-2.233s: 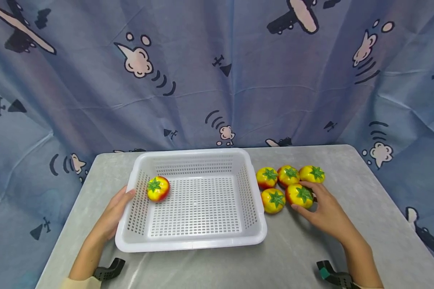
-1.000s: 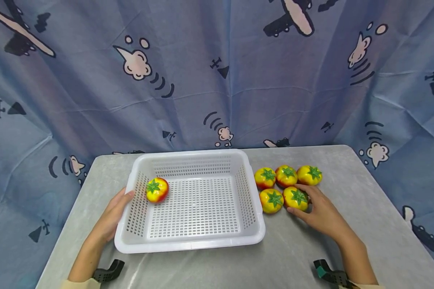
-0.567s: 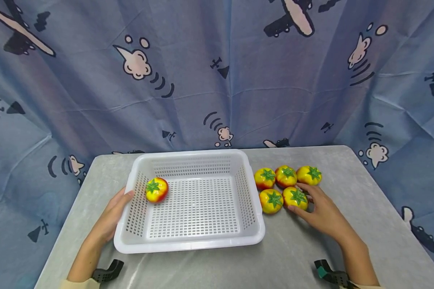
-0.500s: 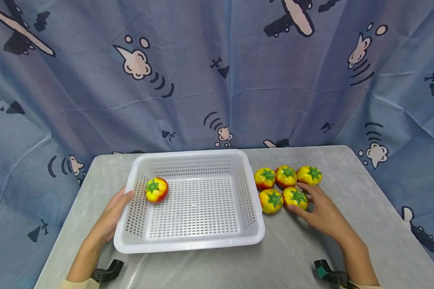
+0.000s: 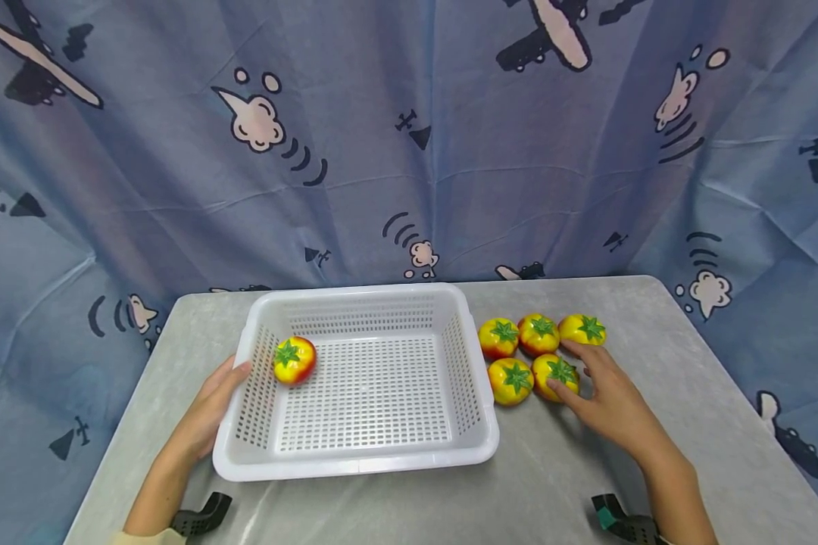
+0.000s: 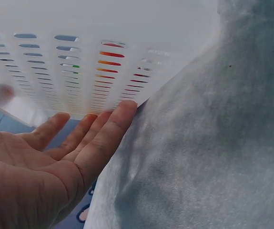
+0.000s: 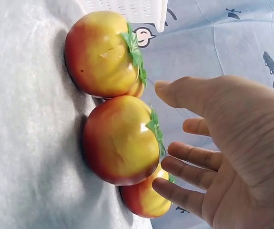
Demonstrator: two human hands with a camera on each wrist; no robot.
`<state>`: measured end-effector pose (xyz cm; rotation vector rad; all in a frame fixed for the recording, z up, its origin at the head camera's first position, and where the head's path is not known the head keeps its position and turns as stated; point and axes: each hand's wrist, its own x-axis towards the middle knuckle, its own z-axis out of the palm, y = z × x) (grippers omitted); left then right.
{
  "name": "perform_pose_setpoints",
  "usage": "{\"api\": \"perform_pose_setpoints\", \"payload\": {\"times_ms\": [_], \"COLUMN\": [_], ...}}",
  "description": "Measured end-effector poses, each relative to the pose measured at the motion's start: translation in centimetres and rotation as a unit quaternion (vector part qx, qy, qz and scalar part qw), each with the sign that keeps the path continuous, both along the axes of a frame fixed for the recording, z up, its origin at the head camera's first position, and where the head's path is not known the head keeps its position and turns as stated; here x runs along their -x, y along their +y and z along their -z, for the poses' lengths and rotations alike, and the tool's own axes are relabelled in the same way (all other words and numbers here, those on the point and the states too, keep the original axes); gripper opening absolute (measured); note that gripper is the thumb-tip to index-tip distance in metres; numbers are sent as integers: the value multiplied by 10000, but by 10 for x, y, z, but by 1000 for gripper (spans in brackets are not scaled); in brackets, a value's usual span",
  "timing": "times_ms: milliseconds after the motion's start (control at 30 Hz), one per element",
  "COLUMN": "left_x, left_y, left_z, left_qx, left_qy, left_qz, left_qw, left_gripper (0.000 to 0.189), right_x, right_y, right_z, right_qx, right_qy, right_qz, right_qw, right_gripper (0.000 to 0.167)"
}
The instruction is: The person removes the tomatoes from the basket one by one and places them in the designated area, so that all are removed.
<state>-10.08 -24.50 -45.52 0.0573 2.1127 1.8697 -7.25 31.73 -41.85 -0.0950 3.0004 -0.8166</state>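
A white perforated plastic basket (image 5: pixel 357 463) stands on the table with one yellow-red toy tomato (image 5: pixel 295 361) near its left wall. My left hand (image 5: pixel 207 409) holds the basket's left side, thumb over the rim. In the left wrist view, the fingers (image 6: pixel 103 143) lie against the outer wall. Right of the basket, several toy tomatoes with green star-shaped tops sit in two rows. My right hand (image 5: pixel 610 397) hovers, fingers spread, over the front-right tomato (image 5: pixel 552 371). In the right wrist view, a gap separates the hand (image 7: pixel 222 157) from that tomato (image 7: pixel 120 140).
Beside the basket sits the front-left tomato (image 5: pixel 511 381). Behind stand three more: a left one (image 5: pixel 496 341), a middle one (image 5: pixel 537 333) and a right one (image 5: pixel 579 328). A blue patterned curtain (image 5: pixel 375 136) hangs behind the grey table (image 5: pixel 382 511).
The front-right tomato has shifted slightly left, up against its neighbour. My right thumb and fingers have since lifted and opened off it. The left hand and basket have stayed in place.
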Motion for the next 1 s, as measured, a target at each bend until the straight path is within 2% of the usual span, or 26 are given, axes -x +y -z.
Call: {"api": "perform_pose_setpoints", "payload": {"times_ms": [267, 433, 567, 667, 833, 1000], "left_x": [0, 0, -1, -1, -1, 0], "left_y": [0, 1, 0, -1, -1, 1], "left_z": [-2, -3, -3, -3, -2, -3], "left_qx": [-2, -94, -64, -25, 9, -24], "left_qy": [47, -11, -37, -61, -93, -20], "left_qz": [-38, 16, -28, -104, -59, -6], "left_qw": [10000, 10000, 10000, 9999, 9999, 10000], "left_gripper": [67, 68, 68, 67, 68, 68], "right_x": [0, -4, -1, 2, 5, 11], "right_y": [-5, -10, -17, -22, -33, -44], "right_z": [-5, -12, -20, -27, -39, -48], "right_qx": [109, 49, 100, 122, 176, 223], "right_qy": [194, 680, 932, 845, 519, 555], "right_qz": [-1, -83, -300, -392, -388, -609], "right_qw": [9998, 9976, 9951, 9956, 9977, 9964], "right_gripper": [77, 75, 74, 73, 69, 66]}}
